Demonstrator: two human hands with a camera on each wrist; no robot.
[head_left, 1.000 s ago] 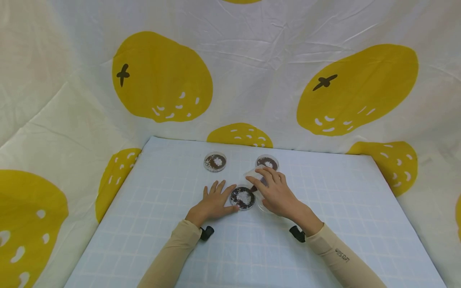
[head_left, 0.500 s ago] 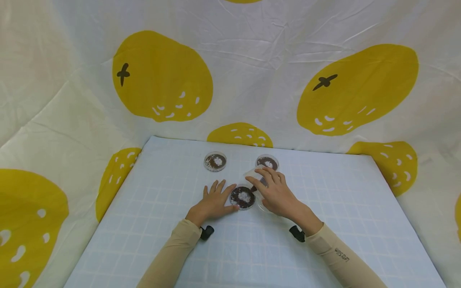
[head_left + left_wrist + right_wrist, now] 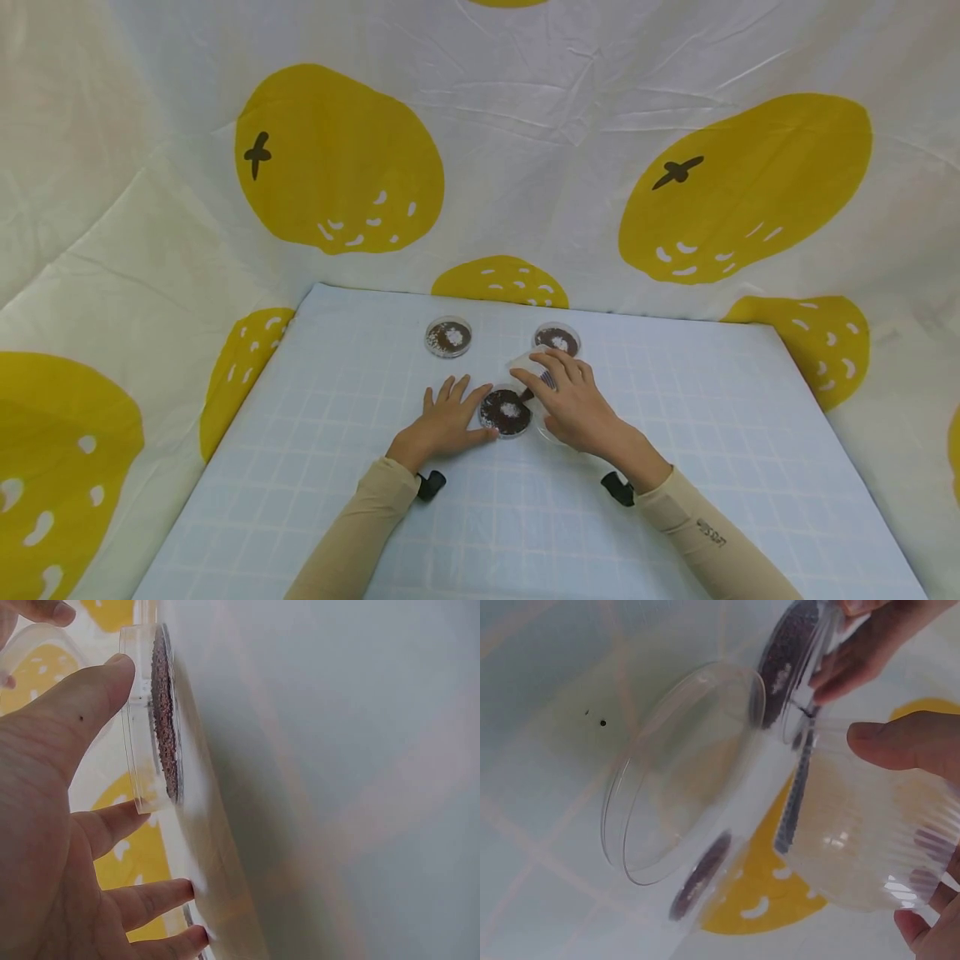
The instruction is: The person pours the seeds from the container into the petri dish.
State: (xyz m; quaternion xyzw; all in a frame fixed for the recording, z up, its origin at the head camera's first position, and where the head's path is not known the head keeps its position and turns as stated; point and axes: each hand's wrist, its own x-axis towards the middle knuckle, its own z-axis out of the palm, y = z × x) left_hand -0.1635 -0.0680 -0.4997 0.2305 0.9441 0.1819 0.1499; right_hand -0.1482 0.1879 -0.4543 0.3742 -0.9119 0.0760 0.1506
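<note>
My left hand (image 3: 441, 423) lies spread on the table, its thumb and index finger gripping the near and far sides of a clear petri dish (image 3: 505, 413). Dark brown granules fill most of that dish around a white patch. My right hand (image 3: 576, 404) holds a clear ribbed plastic cup (image 3: 870, 817), tipped on its side with its mouth at the dish's right edge. Dark granules (image 3: 795, 799) lie along the cup's lower wall near the mouth. Beneath the right hand is a clear, empty dish or lid (image 3: 694, 776), partly hidden in the head view.
Two more petri dishes with brown granules and white centres stand farther back, one at left (image 3: 448, 337) and one at right (image 3: 557, 337). A pale blue checked cloth (image 3: 720, 450) covers the table. Behind hangs a white curtain (image 3: 525, 167) with yellow fruit prints.
The white patch in the gripped petri dish has shrunk as dark granules spread over it. Both hands and the tilted cup have stayed almost still.
</note>
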